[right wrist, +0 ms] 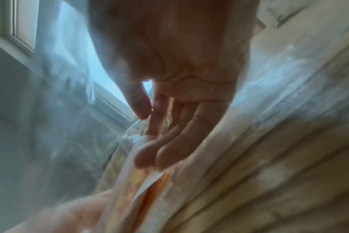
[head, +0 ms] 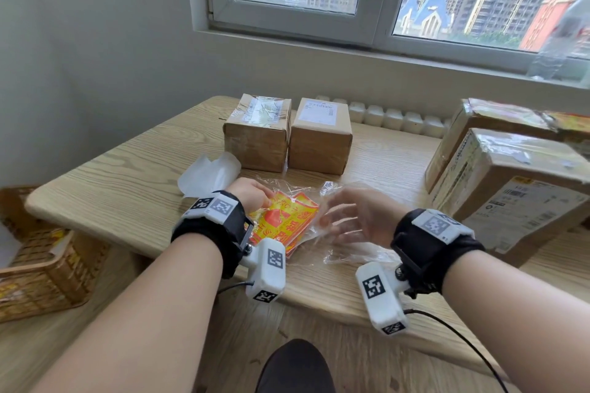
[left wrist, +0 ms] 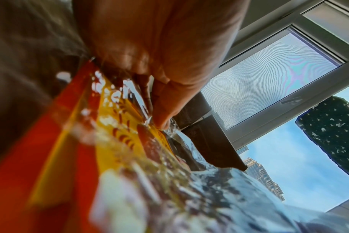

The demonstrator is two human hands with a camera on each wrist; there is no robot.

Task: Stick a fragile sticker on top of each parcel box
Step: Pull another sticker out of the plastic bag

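Note:
A stack of red and yellow fragile stickers lies in a crumpled clear plastic bag near the table's front edge. My left hand pinches the far left corner of the stack through the film. My right hand reaches in from the right with fingers stretched out and blurred, its fingertips at the stack's right edge. Two small brown parcel boxes stand side by side behind the bag. Two larger taped boxes stand at the right.
A white crumpled sheet lies left of the bag on the wooden table. A woven basket sits on the floor at the left. A white radiator and a window are behind the table.

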